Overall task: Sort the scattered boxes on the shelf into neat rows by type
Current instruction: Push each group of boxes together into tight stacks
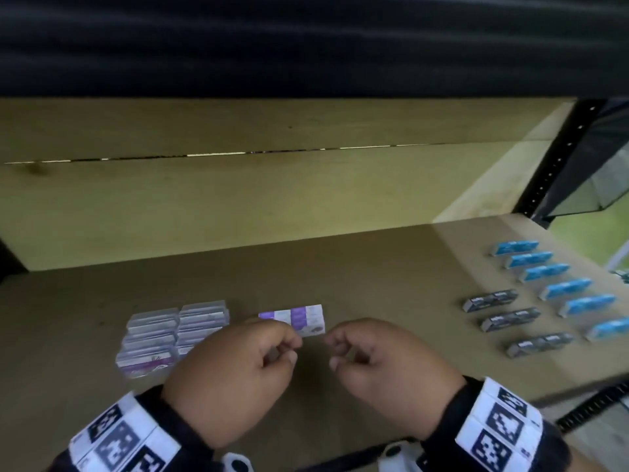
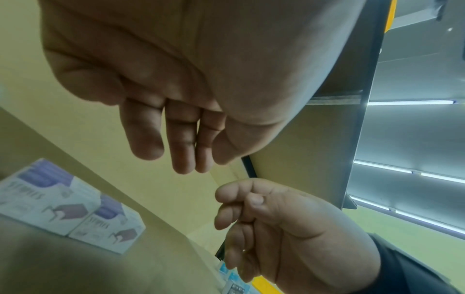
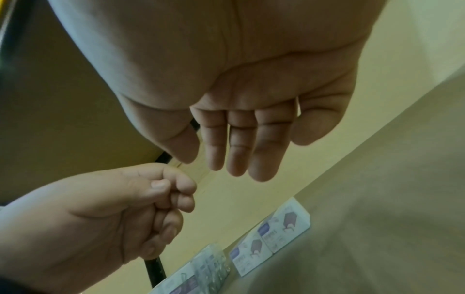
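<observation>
Two white and purple staple boxes (image 1: pixel 299 316) (image 2: pixel 62 208) (image 3: pixel 274 234) lie side by side mid-shelf. My left hand (image 1: pixel 282 349) (image 2: pixel 176 155) hovers just in front of them, its fingers loosely curled with nothing in them. My right hand (image 1: pixel 340 352) (image 3: pixel 226 159) hangs beside it, also loosely curled and holding nothing. To the left, several clear plastic boxes (image 1: pixel 170 332) (image 3: pixel 208 264) are packed in two columns. On the right stand a row of blue boxes (image 1: pixel 558 287) and a shorter row of three dark grey boxes (image 1: pixel 507 318).
The brown shelf board (image 1: pixel 374 267) runs back to a pale wooden rear wall (image 1: pixel 238 199). A black perforated upright (image 1: pixel 551 165) stands at the right rear corner. An upper shelf's dark underside (image 1: pixel 306 39) hangs low overhead. One more small box (image 1: pixel 621 275) sits at the far right edge.
</observation>
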